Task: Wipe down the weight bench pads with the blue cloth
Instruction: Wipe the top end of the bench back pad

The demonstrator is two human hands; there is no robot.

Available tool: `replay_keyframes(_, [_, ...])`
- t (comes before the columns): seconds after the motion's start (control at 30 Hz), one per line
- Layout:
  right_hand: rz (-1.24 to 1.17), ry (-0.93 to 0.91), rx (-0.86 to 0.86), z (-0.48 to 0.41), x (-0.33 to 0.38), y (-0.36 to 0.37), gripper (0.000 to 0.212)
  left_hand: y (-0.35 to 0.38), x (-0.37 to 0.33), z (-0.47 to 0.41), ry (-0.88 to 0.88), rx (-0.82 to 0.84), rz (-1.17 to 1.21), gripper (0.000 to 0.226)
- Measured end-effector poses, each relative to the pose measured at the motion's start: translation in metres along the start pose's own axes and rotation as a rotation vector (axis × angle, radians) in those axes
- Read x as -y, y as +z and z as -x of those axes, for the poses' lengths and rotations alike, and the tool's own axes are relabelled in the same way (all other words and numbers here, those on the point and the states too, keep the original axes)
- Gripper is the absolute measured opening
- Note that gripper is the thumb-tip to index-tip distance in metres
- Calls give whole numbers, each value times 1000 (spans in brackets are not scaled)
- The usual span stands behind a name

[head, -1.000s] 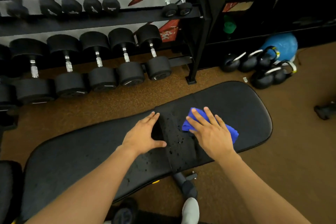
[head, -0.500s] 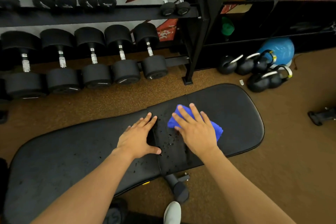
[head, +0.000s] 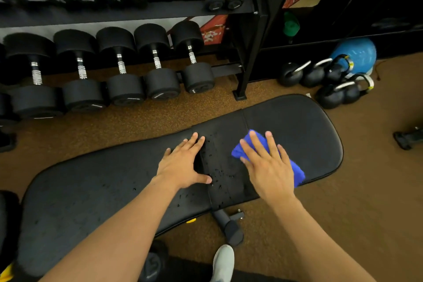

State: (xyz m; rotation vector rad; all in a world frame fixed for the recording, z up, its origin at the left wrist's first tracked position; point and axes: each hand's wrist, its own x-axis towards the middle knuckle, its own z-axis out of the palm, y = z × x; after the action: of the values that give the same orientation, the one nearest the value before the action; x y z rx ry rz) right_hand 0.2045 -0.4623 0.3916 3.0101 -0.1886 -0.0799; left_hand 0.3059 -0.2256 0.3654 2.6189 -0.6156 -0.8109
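Head view: a brown speckled floor point(head: 119, 126), grainy like rubber or cork though too soft-focused to be sure, spreads beyond both hands. Past the fingertips stands a black metal rack point(head: 251, 52), its lower shelf carrying a row of dumbbells point(head: 160, 82) with thick round matte heads and ribbed chrome handles.

Under the hands lies the bench, covered in smooth black vinyl. Its long pad point(head: 91, 190) runs away to the left of the left hand point(head: 183, 165), and its short pad point(head: 297, 126), rounded at the end, extends to the right of the right hand point(head: 267, 167).

Beyond and to the right of the right hand are a glossy blue ball point(head: 359, 52) and a cluster of round black kettlebells point(head: 332, 96) with pale loop handles.

The left hand lies flat at the long pad's end, fingers straight and together, thumb stretched across the gap between the pads, holding nothing. The right hand presses down with spread, straight fingers on the blue cloth point(head: 297, 174), a soft bunched rag resting on the short pad and poking out past the fingertips and the outer edge of the palm.

Nearer the body than the hands shows the toe of a pale shoe point(head: 223, 261). Between the hands, small shiny droplets point(head: 217, 171) bead on the vinyl.
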Motion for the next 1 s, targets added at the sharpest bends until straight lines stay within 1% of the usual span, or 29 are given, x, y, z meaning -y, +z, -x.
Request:
replay_keyframes(0.07, [-18,114,-6,-31,25,0,49,0,0,-2,4,-2,-28,130])
replay_keyframes(0.1, [-35,133,-2,-35,38,3,50,0,0,-1,7,7,-25,130])
replay_keyframes(0.13, [-29,102,4,-28,48,8,50,0,0,0,13,1,-20,129])
replay_keyframes(0.2, [8,-25,7,11,53,13,49,0,1,0,27,-9,-35,129])
replay_keyframes(0.27, [30,-94,36,49,39,13,50,-2,0,-1,32,11,-52,130])
replay_keyframes(0.3, [29,-75,48,54,31,10,51,-1,1,-1,32,-4,-52,130])
replay_keyframes(0.37, [14,22,30,33,21,5,50,-2,1,-2,31,-7,-39,131])
replay_keyframes(0.47, [-42,175,20,-18,37,2,50,0,3,-1,40,-8,-26,131])
replay_keyframes(0.5, [-37,189,10,-26,46,4,50,0,3,-1,48,-9,-19,131])
replay_keyframes(0.53, [-33,165,19,-28,54,5,50,0,3,-1,63,-7,-6,130])
replay_keyframes(0.57, [-18,103,34,-22,60,7,50,-2,5,0,81,-9,16,128])
replay_keyframes(0.63, [31,-48,72,-2,58,8,51,-4,12,4,105,-39,66,122])
replay_keyframes(0.67, [37,-72,101,6,53,6,52,-6,18,8,100,-53,88,120])
replay_keyframes(0.7, [39,-55,106,5,44,3,52,-7,25,12,86,-69,106,118])
replay_keyframes(0.77, [18,41,81,-15,33,-3,52,-7,40,17,53,-67,110,118])
replay_keyframes(0.87, [-37,155,83,-68,46,-7,52,-4,58,17,33,-22,101,120])
replay_keyframes(0.93, [-25,144,77,-82,66,-4,52,-1,60,15,23,-5,95,123])
replay_keyframes(1.0, [9,40,99,-69,76,1,52,2,59,13,11,-6,100,125])
